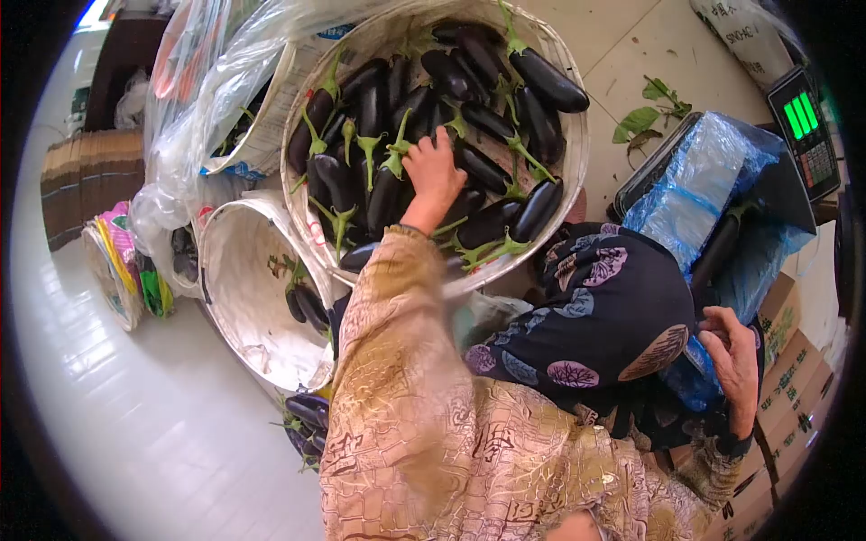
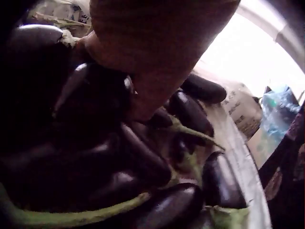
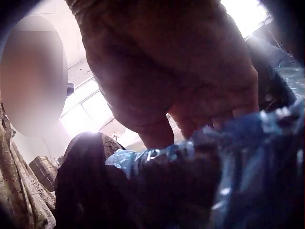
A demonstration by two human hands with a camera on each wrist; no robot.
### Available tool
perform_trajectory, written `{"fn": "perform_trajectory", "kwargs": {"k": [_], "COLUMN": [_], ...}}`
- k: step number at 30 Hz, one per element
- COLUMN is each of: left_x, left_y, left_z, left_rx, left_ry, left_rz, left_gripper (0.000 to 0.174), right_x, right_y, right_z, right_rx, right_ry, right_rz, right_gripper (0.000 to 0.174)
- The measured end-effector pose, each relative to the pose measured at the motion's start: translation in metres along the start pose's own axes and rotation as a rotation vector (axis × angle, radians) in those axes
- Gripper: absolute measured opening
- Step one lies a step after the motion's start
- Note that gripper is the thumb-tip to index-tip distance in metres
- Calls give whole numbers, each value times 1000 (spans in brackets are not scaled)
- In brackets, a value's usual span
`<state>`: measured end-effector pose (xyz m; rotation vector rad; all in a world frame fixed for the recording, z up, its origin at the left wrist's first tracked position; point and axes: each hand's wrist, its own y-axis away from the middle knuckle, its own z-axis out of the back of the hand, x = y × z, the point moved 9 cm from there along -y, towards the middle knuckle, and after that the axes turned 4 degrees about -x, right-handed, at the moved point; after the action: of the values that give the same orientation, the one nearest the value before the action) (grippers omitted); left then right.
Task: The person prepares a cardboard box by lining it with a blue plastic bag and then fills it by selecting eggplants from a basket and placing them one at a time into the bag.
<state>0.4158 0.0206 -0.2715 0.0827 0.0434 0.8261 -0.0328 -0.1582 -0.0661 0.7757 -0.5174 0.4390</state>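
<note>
My left hand (image 1: pixel 435 176) reaches down into a large round white basket heaped with dark purple eggplants. Its spread fingers lie among the fruit, beside the green stem of one eggplant (image 1: pixel 383 198). In the left wrist view, a glossy eggplant (image 2: pixel 95 95) sits under the palm, between thumb and fingers. My right hand (image 1: pixel 732 361) is at a blue plastic bag (image 1: pixel 667 212), its thumb and fingers curled at the bag's edge. The blue film (image 3: pixel 190 152) hides those fingertips in the right wrist view. A dark eggplant (image 1: pixel 719 248) shows in the bag's opening.
The basket's pale rim (image 1: pixel 577 144) surrounds the heap. A smaller white basket (image 1: pixel 244 298) stands at left, several eggplants (image 1: pixel 307 424) below it. Scale display (image 1: pixel 803 126) glows green at right. A person's patterned headscarf (image 1: pixel 613 316) is between the hands; cardboard boxes (image 1: pixel 794 397) stand beyond.
</note>
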Motion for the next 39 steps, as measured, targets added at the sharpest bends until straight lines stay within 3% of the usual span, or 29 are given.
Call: {"fn": "perform_trajectory", "kwargs": {"k": [1,5,7,9,12,15,16,18,19,22,24,28,35,39], "left_x": [-5,-5,-25,-37,-32,-20,-15,9,36,111,123,107,36,18], "left_y": [5,51,63,55,16,4,10,42,52,85,97,96,56,15], "left_z": [6,-44,-45,-26,-8,-9,-12,-30,-36,-39,-26,-24,-10,-7], "left_rx": [2,192,208,172,-89,-156,-153,19,-41,-44,-11,41,78,-83], "left_ry": [-1,1263,1658,1892,2206,1914,1915,1547,1478,1451,1357,988,954,951], "left_rz": [1,442,573,643,497,444,437,507,488,704,625,382,245,115], "left_gripper": [82,82,78,76,75,54,54,34,25,23,23,29,34,33], "right_x": [-2,-6,-2,11,16,17,16,7,1,-1,-4,8,6,2], "right_y": [1,-7,-12,-19,-24,-26,-26,-20,-16,-14,-15,-18,-11,-10], "right_z": [2,-1,-4,-8,-5,-5,-5,-5,-5,0,-2,-6,4,3], "right_rx": [2,6,20,57,48,58,52,66,70,14,17,13,-12,1], "right_ry": [0,-6,-1,0,-3,-11,-14,-27,-29,-4,-15,-40,5,-7], "right_rz": [-1,-72,-78,-24,-38,-47,-47,-68,-86,-74,-77,-50,-78,-54], "right_gripper": [31,32,33,30,29,30,30,32,32,34,34,32,33,33]}}
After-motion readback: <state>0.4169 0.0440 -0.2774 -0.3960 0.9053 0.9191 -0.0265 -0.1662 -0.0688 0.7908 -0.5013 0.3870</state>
